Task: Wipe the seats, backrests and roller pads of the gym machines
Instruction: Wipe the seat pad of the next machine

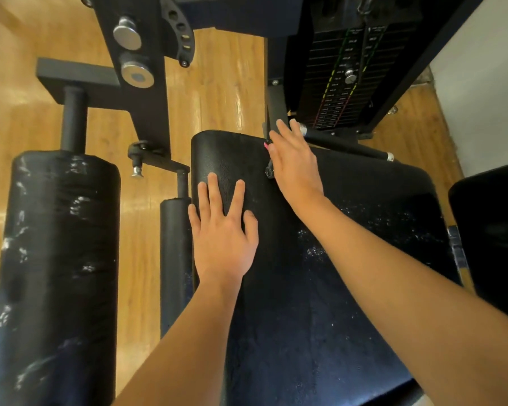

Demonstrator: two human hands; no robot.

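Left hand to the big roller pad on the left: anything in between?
Yes. The small roller pad stands beside the seat, between the left hand and the big roller pad.

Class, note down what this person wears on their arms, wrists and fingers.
The left forearm and right forearm are bare; no sleeve reaches into view. No glove, watch, band or ring shows on the wrists or fingers.
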